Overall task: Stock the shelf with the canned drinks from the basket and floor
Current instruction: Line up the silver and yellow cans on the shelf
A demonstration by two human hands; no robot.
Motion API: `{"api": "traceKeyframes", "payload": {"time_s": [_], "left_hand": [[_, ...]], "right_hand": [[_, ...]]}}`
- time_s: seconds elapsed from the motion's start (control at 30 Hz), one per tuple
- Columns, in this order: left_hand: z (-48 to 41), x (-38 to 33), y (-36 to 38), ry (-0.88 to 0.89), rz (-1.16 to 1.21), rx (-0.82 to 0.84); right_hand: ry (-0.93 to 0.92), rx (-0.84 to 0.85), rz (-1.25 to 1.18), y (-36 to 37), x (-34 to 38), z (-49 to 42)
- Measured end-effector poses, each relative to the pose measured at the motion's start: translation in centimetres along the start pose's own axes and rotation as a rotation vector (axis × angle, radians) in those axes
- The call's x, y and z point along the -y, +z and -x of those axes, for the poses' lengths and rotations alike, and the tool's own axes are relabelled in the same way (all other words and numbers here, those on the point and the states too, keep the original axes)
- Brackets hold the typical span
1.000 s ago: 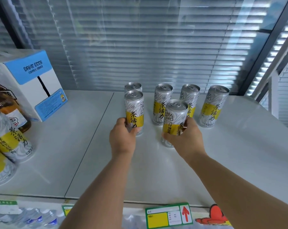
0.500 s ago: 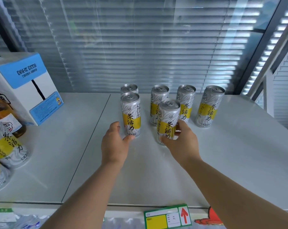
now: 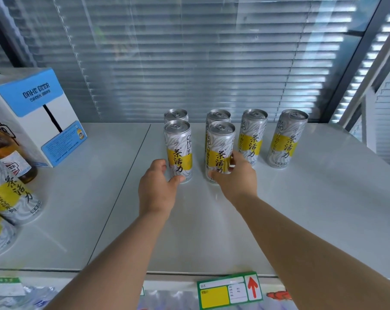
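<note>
Since the earlier frames both front cans have slid back toward the rear row, and the left hand (image 3: 156, 189) has loosened its hold. On the white shelf (image 3: 301, 209), six slim silver-and-yellow cans stand upright at frame centre, long axes vertical, pull-tab tops up and yellow labels facing the camera. The four back cans (image 3: 253, 135) form a row before the window blinds (image 3: 212, 63). The front left can (image 3: 178, 151) and front right can (image 3: 221, 151) stand just ahead of the two leftmost of them. The left hand's grip is loosely spread, its thumb tip touching the front left can's base and its fingers just beside the can's left side. The right hand (image 3: 236, 177) has a closed grip low on the front right can, with fingers curled round its right side and the thumb across its lower front. Two more cans (image 3: 10, 193) of the same kind stand at the left edge of the frame. Behind them are a brown bottle (image 3: 12, 162) and a closed blue-and-white box (image 3: 35, 115) whose contents are hidden. A green price label (image 3: 230, 291) is fixed to the shelf's front edge.
</note>
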State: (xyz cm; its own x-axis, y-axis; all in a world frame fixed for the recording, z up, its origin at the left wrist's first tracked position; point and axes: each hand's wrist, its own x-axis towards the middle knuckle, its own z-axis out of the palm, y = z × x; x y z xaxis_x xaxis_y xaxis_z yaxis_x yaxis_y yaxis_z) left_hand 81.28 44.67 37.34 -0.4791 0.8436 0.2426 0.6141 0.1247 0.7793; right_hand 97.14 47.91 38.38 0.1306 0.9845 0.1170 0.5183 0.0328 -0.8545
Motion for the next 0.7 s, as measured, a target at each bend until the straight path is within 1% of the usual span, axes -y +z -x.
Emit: {"api": "traceKeyframes", "payload": {"time_s": [0.2,0.4,0.5,0.57,0.63,0.7], "left_hand": [[0.2,0.1,0.3,-0.005,0.0,-0.011],[0.2,-1.1,0.3,-0.014,-0.03,-0.01],[0.4,-1.7,0.1,-0.045,-0.053,-0.003],[0.7,-2.0,0.0,-0.07,-0.072,0.003],[1.6,-2.4,-0.1,-0.087,-0.084,-0.005],[3.0,-3.1,-0.1,-0.097,-0.075,-0.048]], "right_hand": [[0.0,-0.022,0.005,0.5,-0.2,0.1],[0.004,0.037,-0.025,-0.1,0.1,0.2],[0.102,0.105,-0.112,-0.8,0.1,0.7],[0.167,0.122,-0.159,-1.6,-0.1,1.2],[0.176,0.124,-0.166,-2.8,-0.2,2.1],[0.175,0.111,-0.155,-4.3,-0.3,3.3]]}}
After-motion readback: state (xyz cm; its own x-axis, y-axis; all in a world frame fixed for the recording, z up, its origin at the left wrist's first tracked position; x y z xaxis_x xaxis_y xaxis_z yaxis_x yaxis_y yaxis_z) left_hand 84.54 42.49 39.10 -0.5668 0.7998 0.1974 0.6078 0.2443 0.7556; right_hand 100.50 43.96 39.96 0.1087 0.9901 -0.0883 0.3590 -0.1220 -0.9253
